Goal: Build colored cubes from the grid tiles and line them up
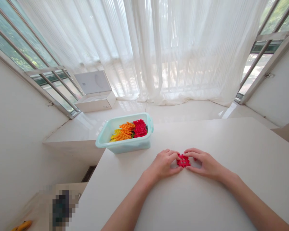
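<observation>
A small red plastic grid piece (183, 161) lies on the white table (219, 141), directly in front of me. My left hand (163, 164) holds its left side with the fingertips. My right hand (202, 163) grips its right side the same way, and the fingers partly cover its edges. Up and to the left of my hands stands a pale turquoise plastic bin (125, 147), heaped with orange grid pieces (127, 130), red grid pieces (140, 128) and yellow grid pieces (114, 136). Darker pieces show between them.
The bin sits near the table's far left corner. Beyond the table are a glossy white sill (183, 110), an open white box (93, 93) and sheer white curtains (183, 48). Lower left, a pixelated object (61, 208) and a yellow item (22, 225) sit on a lower surface.
</observation>
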Demonstrator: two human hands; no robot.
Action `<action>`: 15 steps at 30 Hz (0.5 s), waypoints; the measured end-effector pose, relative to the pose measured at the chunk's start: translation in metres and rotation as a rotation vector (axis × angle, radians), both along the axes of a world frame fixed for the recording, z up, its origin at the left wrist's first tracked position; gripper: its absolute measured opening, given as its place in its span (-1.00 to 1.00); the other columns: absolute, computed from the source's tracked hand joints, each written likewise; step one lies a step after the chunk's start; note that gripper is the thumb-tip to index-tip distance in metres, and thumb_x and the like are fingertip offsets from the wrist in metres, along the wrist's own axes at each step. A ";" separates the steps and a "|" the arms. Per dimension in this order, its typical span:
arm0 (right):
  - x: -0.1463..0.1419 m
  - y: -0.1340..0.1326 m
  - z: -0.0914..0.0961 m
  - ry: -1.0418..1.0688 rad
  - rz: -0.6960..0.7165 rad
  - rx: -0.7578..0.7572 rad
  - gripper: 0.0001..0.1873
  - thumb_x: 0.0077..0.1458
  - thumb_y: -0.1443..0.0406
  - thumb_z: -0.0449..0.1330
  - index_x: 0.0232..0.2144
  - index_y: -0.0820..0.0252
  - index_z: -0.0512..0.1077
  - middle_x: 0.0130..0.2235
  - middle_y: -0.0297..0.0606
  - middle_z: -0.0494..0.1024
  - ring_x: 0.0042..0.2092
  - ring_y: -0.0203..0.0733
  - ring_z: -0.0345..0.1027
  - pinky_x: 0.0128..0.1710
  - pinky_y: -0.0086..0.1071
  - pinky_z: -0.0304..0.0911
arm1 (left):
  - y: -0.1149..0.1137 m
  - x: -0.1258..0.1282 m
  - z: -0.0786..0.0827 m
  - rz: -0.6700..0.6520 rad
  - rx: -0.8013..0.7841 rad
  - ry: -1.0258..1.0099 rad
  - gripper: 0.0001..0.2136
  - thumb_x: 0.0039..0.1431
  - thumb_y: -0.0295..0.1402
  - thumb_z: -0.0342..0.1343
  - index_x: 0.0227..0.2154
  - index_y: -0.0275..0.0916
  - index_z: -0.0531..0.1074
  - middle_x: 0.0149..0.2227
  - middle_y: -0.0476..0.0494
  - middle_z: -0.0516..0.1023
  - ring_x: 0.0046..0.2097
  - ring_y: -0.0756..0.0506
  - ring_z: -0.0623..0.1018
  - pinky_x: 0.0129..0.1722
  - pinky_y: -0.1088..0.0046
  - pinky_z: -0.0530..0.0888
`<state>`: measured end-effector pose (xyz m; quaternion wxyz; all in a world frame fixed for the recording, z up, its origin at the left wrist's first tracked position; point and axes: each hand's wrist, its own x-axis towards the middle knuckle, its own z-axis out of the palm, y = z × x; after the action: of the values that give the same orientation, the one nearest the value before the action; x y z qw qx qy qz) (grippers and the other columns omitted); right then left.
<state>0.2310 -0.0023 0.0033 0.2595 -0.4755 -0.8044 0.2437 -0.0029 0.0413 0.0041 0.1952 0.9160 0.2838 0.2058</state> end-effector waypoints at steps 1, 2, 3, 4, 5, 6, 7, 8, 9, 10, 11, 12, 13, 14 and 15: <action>0.000 0.000 -0.001 -0.001 -0.006 0.010 -0.69 0.07 0.21 0.25 -0.09 0.00 0.48 0.03 -0.19 0.50 -0.07 -0.06 0.46 -0.18 -0.26 0.42 | 0.000 0.000 0.000 -0.003 -0.004 -0.010 -0.85 0.15 -0.25 0.16 -0.23 -0.14 0.44 -0.03 -0.08 0.57 -0.14 -0.12 0.53 -0.06 0.30 0.44; 0.000 0.000 -0.001 -0.002 -0.010 0.020 -0.68 0.07 0.22 0.25 -0.08 0.00 0.47 0.03 -0.19 0.50 -0.06 -0.06 0.46 -0.17 -0.26 0.42 | 0.000 -0.001 0.000 -0.005 -0.004 -0.017 -0.84 0.15 -0.25 0.16 -0.23 -0.14 0.43 -0.03 -0.08 0.57 -0.13 -0.12 0.53 -0.05 0.31 0.45; 0.000 0.000 -0.001 -0.005 -0.012 0.029 -0.65 0.06 0.23 0.25 -0.06 -0.01 0.46 0.02 -0.20 0.51 -0.06 -0.06 0.46 -0.16 -0.26 0.42 | 0.000 -0.001 0.001 -0.005 0.000 -0.020 -0.84 0.15 -0.25 0.16 -0.22 -0.14 0.43 -0.02 -0.08 0.56 -0.12 -0.12 0.53 -0.05 0.30 0.45; -0.001 0.001 -0.001 -0.007 -0.012 0.036 -0.62 0.05 0.24 0.26 -0.04 -0.02 0.45 0.02 -0.20 0.51 -0.07 -0.06 0.46 -0.14 -0.26 0.41 | -0.001 -0.001 0.001 -0.002 0.006 -0.022 -0.83 0.15 -0.25 0.17 -0.21 -0.14 0.43 0.00 -0.08 0.55 -0.11 -0.12 0.53 -0.04 0.30 0.45; -0.001 0.001 0.000 -0.009 -0.009 0.040 -0.60 0.04 0.25 0.26 -0.02 -0.02 0.44 0.01 -0.21 0.52 -0.07 -0.07 0.46 -0.13 -0.25 0.41 | -0.001 -0.001 0.001 0.001 0.012 -0.021 -0.82 0.14 -0.24 0.17 -0.21 -0.14 0.43 0.02 -0.09 0.54 -0.09 -0.12 0.53 -0.03 0.30 0.45; -0.001 0.000 0.001 -0.013 -0.006 0.042 -0.58 0.04 0.25 0.26 0.00 -0.02 0.43 0.01 -0.21 0.52 -0.07 -0.07 0.46 -0.11 -0.25 0.40 | -0.001 -0.001 0.001 0.002 0.015 -0.015 -0.82 0.14 -0.25 0.18 -0.20 -0.14 0.43 0.03 -0.10 0.53 -0.08 -0.12 0.53 -0.02 0.30 0.44; -0.002 0.000 0.002 -0.016 -0.003 0.042 -0.57 0.04 0.25 0.26 0.00 -0.02 0.43 0.01 -0.22 0.52 -0.07 -0.07 0.46 -0.10 -0.25 0.39 | -0.001 -0.001 0.001 0.004 0.015 -0.008 -0.81 0.14 -0.25 0.18 -0.20 -0.14 0.43 0.04 -0.11 0.53 -0.07 -0.12 0.53 -0.01 0.29 0.44; -0.002 0.000 0.003 -0.019 -0.004 0.042 -0.57 0.04 0.26 0.26 0.01 -0.02 0.42 0.00 -0.22 0.52 -0.07 -0.08 0.45 -0.09 -0.25 0.39 | -0.001 -0.001 0.002 0.004 0.013 0.001 -0.81 0.15 -0.25 0.18 -0.19 -0.14 0.43 0.03 -0.11 0.53 -0.07 -0.12 0.53 0.00 0.29 0.44; -0.003 0.000 0.003 -0.022 -0.005 0.042 -0.57 0.04 0.26 0.25 0.01 -0.02 0.42 0.00 -0.23 0.52 -0.07 -0.08 0.45 -0.10 -0.25 0.39 | -0.001 -0.001 0.002 0.003 0.012 0.007 -0.81 0.15 -0.25 0.18 -0.18 -0.14 0.43 0.02 -0.12 0.54 -0.07 -0.13 0.53 0.00 0.29 0.44; -0.003 0.000 0.004 -0.025 -0.007 0.041 -0.57 0.04 0.26 0.25 0.01 -0.02 0.42 0.00 -0.23 0.51 -0.08 -0.08 0.45 -0.11 -0.25 0.39 | -0.001 -0.001 0.002 0.003 0.012 0.011 -0.78 0.15 -0.25 0.18 -0.15 -0.14 0.43 0.02 -0.12 0.54 -0.06 -0.13 0.53 0.00 0.29 0.45; -0.003 0.000 0.004 -0.026 -0.010 0.042 -0.57 0.03 0.26 0.25 0.00 -0.02 0.41 0.00 -0.22 0.51 -0.09 -0.08 0.45 -0.12 -0.25 0.39 | -0.002 -0.002 0.002 0.004 0.014 0.011 -0.74 0.14 -0.23 0.19 -0.12 -0.13 0.42 0.03 -0.13 0.53 -0.04 -0.13 0.53 0.00 0.29 0.45; -0.003 -0.001 0.004 -0.025 -0.012 0.042 -0.56 0.03 0.26 0.26 0.01 -0.02 0.41 0.01 -0.22 0.50 -0.11 -0.08 0.45 -0.14 -0.25 0.39 | -0.002 -0.002 0.004 0.007 0.018 0.005 -0.69 0.13 -0.21 0.21 -0.08 -0.13 0.40 0.05 -0.14 0.51 -0.04 -0.14 0.53 -0.01 0.29 0.46; -0.003 -0.001 0.003 -0.023 -0.016 0.038 -0.55 0.03 0.24 0.26 0.02 -0.02 0.39 0.01 -0.21 0.50 -0.15 -0.09 0.45 -0.16 -0.25 0.39 | -0.003 -0.003 0.006 0.011 0.024 -0.006 -0.64 0.12 -0.19 0.22 -0.04 -0.13 0.38 0.08 -0.15 0.49 -0.05 -0.13 0.54 -0.02 0.30 0.48; -0.003 -0.002 0.003 -0.018 -0.021 0.032 -0.52 0.03 0.21 0.28 0.03 -0.03 0.37 0.02 -0.21 0.49 -0.18 -0.11 0.45 -0.18 -0.25 0.39 | -0.004 -0.004 0.009 0.019 0.032 -0.024 -0.61 0.11 -0.18 0.23 -0.01 -0.13 0.37 0.11 -0.17 0.46 -0.08 -0.12 0.55 -0.04 0.31 0.49; -0.003 -0.002 0.002 -0.010 -0.031 0.025 -0.49 0.03 0.18 0.29 0.05 -0.04 0.35 0.04 -0.20 0.47 -0.22 -0.12 0.44 -0.19 -0.24 0.39 | -0.006 -0.006 0.014 0.031 0.043 -0.053 -0.61 0.12 -0.18 0.22 0.00 -0.13 0.36 0.12 -0.18 0.45 -0.13 -0.09 0.56 -0.06 0.32 0.50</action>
<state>0.2280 -0.0042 0.0058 0.2651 -0.4859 -0.8012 0.2274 -0.0089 0.0352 0.0176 0.1797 0.9096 0.2883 0.2393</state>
